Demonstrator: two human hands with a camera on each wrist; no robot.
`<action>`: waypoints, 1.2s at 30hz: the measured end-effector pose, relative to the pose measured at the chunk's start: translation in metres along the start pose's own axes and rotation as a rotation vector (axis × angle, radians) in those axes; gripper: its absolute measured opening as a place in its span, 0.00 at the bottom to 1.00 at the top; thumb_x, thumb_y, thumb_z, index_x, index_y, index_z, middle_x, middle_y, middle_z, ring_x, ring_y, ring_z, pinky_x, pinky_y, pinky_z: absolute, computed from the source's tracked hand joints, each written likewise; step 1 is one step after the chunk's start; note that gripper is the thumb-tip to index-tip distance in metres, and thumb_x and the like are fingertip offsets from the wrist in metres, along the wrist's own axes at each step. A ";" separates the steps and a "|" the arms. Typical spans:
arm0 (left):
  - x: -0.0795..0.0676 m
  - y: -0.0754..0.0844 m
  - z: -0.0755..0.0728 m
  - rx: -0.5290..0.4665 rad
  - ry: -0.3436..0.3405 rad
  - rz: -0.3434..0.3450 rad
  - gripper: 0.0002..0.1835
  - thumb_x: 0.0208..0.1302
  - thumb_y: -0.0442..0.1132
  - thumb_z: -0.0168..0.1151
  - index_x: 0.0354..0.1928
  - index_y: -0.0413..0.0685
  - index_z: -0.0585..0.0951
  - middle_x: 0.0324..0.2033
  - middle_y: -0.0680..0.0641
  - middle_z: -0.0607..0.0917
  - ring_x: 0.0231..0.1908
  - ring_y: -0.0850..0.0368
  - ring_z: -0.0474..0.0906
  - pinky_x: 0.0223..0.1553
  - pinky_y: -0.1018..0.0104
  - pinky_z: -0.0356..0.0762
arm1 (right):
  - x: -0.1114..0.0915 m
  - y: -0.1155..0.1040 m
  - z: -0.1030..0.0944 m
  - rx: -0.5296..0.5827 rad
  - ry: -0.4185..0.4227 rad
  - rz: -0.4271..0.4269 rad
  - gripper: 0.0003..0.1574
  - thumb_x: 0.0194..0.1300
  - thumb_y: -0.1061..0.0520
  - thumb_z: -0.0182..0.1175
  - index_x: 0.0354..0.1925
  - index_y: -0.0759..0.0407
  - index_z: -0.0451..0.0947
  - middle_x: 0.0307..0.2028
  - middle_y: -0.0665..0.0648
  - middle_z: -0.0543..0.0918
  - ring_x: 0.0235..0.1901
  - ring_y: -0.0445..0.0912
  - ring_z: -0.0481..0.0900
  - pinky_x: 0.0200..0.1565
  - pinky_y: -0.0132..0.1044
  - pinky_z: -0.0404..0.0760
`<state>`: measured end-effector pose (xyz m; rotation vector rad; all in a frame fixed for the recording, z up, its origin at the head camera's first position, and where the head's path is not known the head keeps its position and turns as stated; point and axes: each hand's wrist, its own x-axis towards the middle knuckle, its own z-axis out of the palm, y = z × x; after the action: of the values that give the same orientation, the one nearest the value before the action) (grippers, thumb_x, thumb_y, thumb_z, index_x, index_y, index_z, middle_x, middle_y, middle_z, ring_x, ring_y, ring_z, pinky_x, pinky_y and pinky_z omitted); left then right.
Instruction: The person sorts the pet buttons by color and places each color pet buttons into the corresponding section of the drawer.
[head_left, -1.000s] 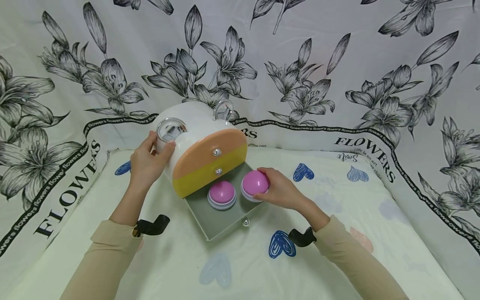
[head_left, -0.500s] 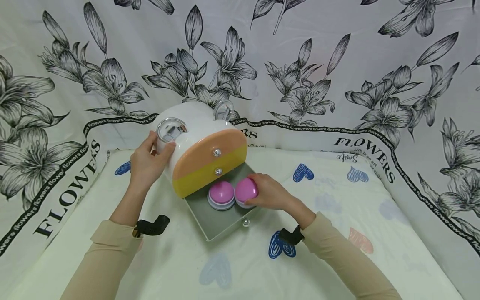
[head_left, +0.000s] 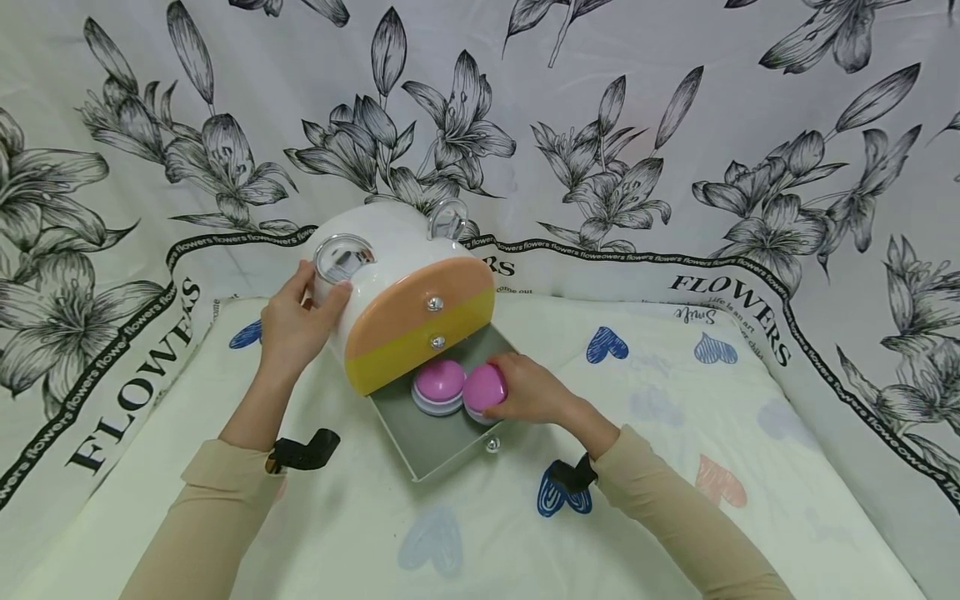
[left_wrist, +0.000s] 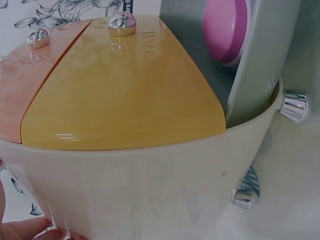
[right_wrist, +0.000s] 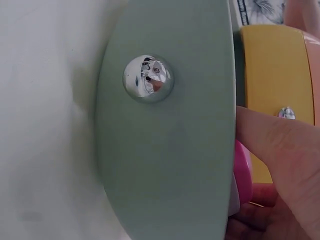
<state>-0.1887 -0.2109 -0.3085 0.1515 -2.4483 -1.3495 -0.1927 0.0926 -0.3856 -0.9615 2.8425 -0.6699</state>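
A rounded white drawer box [head_left: 390, 229] has an orange drawer front [head_left: 390, 312] above a yellow one [head_left: 408, 367]. Below them its grey-green bottom drawer [head_left: 412, 446] is pulled out. At the box's left end my left hand [head_left: 296, 321] grips it, thumb and fingers on either side of a chrome-rimmed round piece [head_left: 343, 257]. My right hand [head_left: 536, 390] holds a round jar with a pink domed lid [head_left: 483, 387] inside the drawer; its outer side is hidden by the fingers. Beside it, touching, a matching pink-lidded jar [head_left: 440, 381] sits upright on the drawer floor.
Small silver knobs [head_left: 434, 304] stand on the drawer fronts. A second chrome-rimmed round piece [head_left: 448, 218] rises from the box's top. White cloth with hearts [head_left: 480, 533] covers the surface, and a flower-printed curtain [head_left: 600, 150] hangs behind.
My right hand has moved left with its jar, from the drawer's right edge to against the other jar, which has shifted slightly left and back. The left hand and box stay put.
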 end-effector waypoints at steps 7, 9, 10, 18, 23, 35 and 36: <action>0.001 0.001 0.000 -0.003 0.000 -0.003 0.39 0.60 0.57 0.56 0.68 0.47 0.60 0.69 0.50 0.55 0.67 0.52 0.54 0.61 0.53 0.64 | 0.004 -0.001 0.003 0.016 -0.002 0.014 0.44 0.45 0.48 0.72 0.56 0.66 0.67 0.49 0.60 0.76 0.46 0.49 0.76 0.50 0.40 0.79; 0.001 0.001 0.000 -0.003 -0.002 0.000 0.39 0.59 0.58 0.56 0.68 0.47 0.61 0.69 0.50 0.55 0.67 0.53 0.54 0.62 0.53 0.64 | 0.004 -0.002 0.003 0.028 -0.015 0.018 0.44 0.45 0.49 0.72 0.56 0.65 0.67 0.49 0.60 0.76 0.46 0.49 0.76 0.49 0.41 0.79; 0.001 0.001 0.000 -0.002 -0.001 0.001 0.39 0.59 0.58 0.56 0.68 0.47 0.61 0.69 0.50 0.56 0.67 0.53 0.54 0.62 0.53 0.64 | 0.004 -0.002 0.003 0.034 -0.023 0.019 0.44 0.45 0.49 0.72 0.56 0.65 0.67 0.49 0.60 0.76 0.46 0.49 0.76 0.49 0.41 0.79; 0.001 0.000 0.000 0.003 0.007 0.007 0.37 0.60 0.57 0.56 0.67 0.47 0.63 0.69 0.47 0.57 0.67 0.52 0.55 0.61 0.52 0.64 | 0.004 -0.002 0.005 0.043 -0.059 0.020 0.43 0.45 0.52 0.72 0.57 0.66 0.67 0.49 0.60 0.76 0.46 0.50 0.76 0.50 0.42 0.78; 0.002 -0.001 0.000 0.006 0.010 0.012 0.37 0.59 0.58 0.56 0.66 0.47 0.64 0.68 0.47 0.58 0.67 0.53 0.54 0.61 0.52 0.64 | 0.005 0.000 0.007 0.051 -0.093 0.030 0.42 0.46 0.53 0.71 0.57 0.66 0.66 0.50 0.60 0.77 0.47 0.50 0.76 0.51 0.42 0.78; 0.002 -0.001 0.001 0.014 0.005 -0.008 0.37 0.59 0.58 0.56 0.66 0.48 0.64 0.69 0.49 0.56 0.68 0.54 0.54 0.62 0.53 0.64 | 0.006 -0.004 0.003 0.064 -0.140 0.040 0.42 0.46 0.57 0.70 0.57 0.68 0.66 0.51 0.62 0.76 0.48 0.52 0.75 0.52 0.44 0.77; 0.002 -0.001 0.001 0.014 0.004 -0.006 0.37 0.59 0.58 0.56 0.66 0.48 0.64 0.69 0.49 0.56 0.68 0.54 0.53 0.62 0.53 0.64 | 0.006 -0.005 0.003 0.064 -0.142 0.041 0.42 0.46 0.57 0.70 0.58 0.68 0.65 0.51 0.62 0.76 0.49 0.52 0.75 0.53 0.44 0.76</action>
<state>-0.1910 -0.2115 -0.3091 0.1657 -2.4566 -1.3331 -0.1942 0.0849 -0.3859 -0.9007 2.6926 -0.6560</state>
